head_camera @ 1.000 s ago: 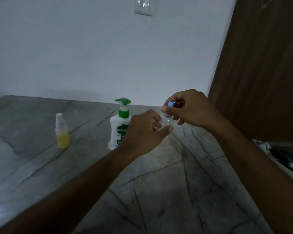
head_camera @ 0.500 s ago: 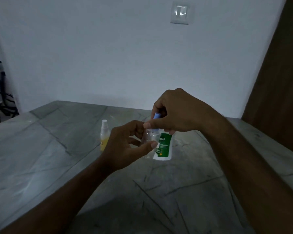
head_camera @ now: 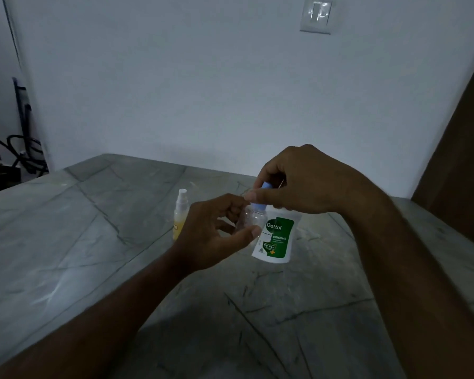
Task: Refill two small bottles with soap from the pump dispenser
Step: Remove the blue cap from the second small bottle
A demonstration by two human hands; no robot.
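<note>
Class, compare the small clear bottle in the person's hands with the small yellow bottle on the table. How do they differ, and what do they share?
The clear bottle looks empty; the yellow bottle holds yellow liquid.
The clear bottle is held above the table by the left hand, with the right hand pinching its blue cap; the yellow bottle stands untouched on the table.
The yellow bottle's top is white, not blue.
Both are small, upright and see-through.

The white plastic soap dispenser bottle (head_camera: 274,236) standing on the grey marble bench (head_camera: 99,242) carries a green label reading "Dettol" in white letters, with "ORIGINAL" beneath it. Lower on the same label stands "99.99%"; the smaller print around it is too fine to read.
</note>
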